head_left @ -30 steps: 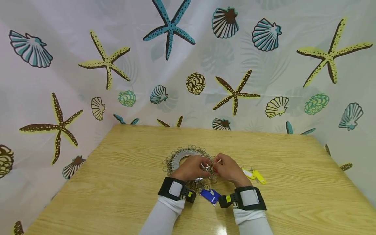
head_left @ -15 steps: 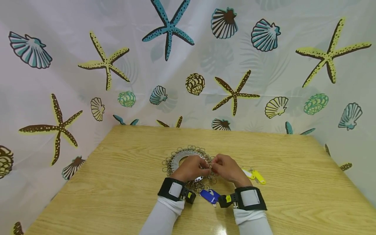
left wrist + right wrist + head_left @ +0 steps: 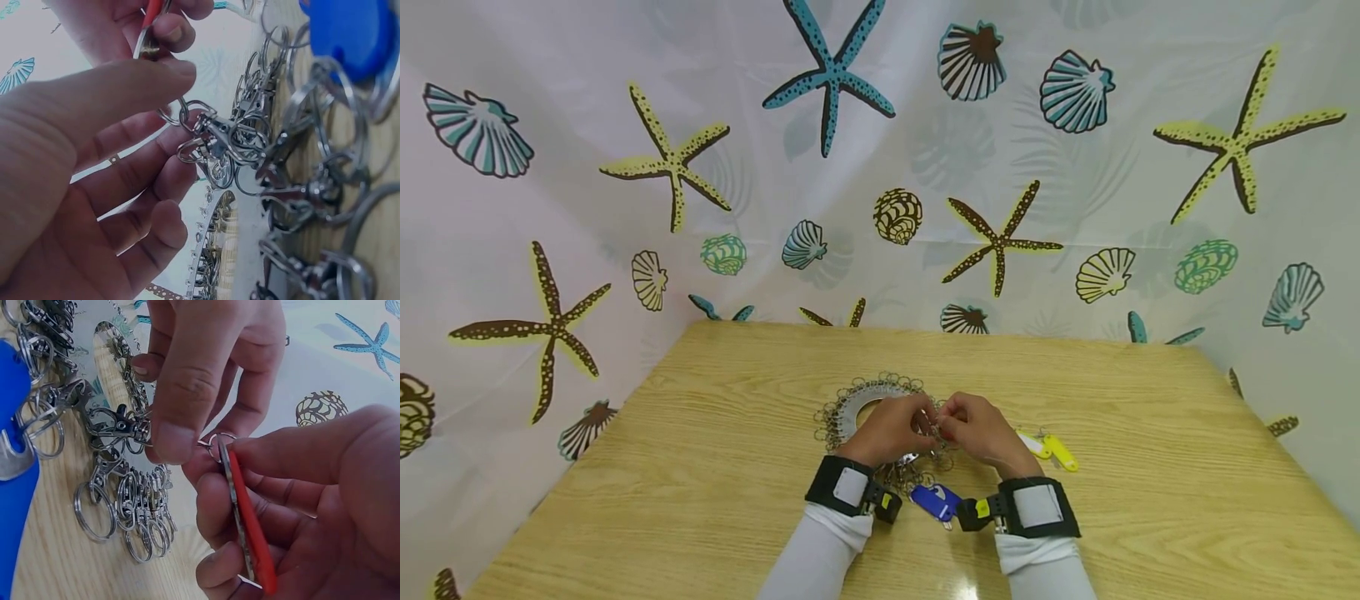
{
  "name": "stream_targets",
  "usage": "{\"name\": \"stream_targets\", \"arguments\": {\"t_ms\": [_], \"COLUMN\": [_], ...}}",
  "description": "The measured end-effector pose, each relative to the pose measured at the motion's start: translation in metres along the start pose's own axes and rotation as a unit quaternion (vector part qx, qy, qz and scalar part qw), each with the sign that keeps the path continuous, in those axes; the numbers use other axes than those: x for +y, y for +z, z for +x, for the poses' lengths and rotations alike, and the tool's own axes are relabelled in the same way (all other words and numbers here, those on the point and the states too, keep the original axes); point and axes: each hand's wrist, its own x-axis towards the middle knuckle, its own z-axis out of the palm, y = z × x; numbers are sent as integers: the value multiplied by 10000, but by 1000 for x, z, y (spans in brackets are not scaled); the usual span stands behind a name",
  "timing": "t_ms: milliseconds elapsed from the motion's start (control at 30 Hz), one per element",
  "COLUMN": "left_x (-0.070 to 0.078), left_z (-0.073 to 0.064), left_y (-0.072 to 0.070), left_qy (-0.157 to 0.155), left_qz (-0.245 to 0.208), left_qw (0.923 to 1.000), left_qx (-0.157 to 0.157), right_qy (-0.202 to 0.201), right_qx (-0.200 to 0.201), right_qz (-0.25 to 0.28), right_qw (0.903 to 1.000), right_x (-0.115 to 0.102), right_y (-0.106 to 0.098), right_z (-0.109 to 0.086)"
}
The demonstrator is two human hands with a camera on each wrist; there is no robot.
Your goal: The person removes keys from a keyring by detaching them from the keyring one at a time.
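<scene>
Both hands meet at the right side of a flat metal hoop [image 3: 850, 410], which lies on the table with many swivel clasps around its edge. My left hand [image 3: 889, 429] pinches the split ring [image 3: 212, 440] of one clasp [image 3: 119, 427] between thumb and forefinger, other fingers loosely bent. Between the thumb and fingers of my right hand [image 3: 982, 430] is a red key tag [image 3: 253, 528], with a metal piece along its side. The tag's upper end is right at the split ring. Fingers partly hide where they meet.
Blue key tags [image 3: 934, 502] lie in front of the hoop, below and between the wrists. A yellow key tag [image 3: 1062, 452] and another beside it lie right of my right hand. A shell-patterned cloth [image 3: 850, 283] hangs behind the wooden table [image 3: 700, 517].
Both hands stay almost in place. The left thumb and forefinger closed together half a second ago and show a gap now. Some red now shows at the right fingertips in the head view.
</scene>
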Motion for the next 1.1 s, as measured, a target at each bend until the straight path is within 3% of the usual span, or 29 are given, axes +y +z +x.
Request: {"name": "stream_targets", "arguments": {"t_ms": [167,867,1100], "left_x": [-2,-1,-1], "left_z": [0,0,1], "left_y": [1,-1,-1], "left_qy": [-21,332,300], "left_qz": [-120,400,308], "left_qw": [9999,9983,9987], "left_qx": [77,247,283], "right_qy": [59,122,-72], "right_qx": [-9,-112,-94], "right_qz": [37,-232,-401], "right_qw": [10000,9996,9991], "right_x": [0,0,2], "right_y": [1,0,-1], "right_z": [0,0,0]}}
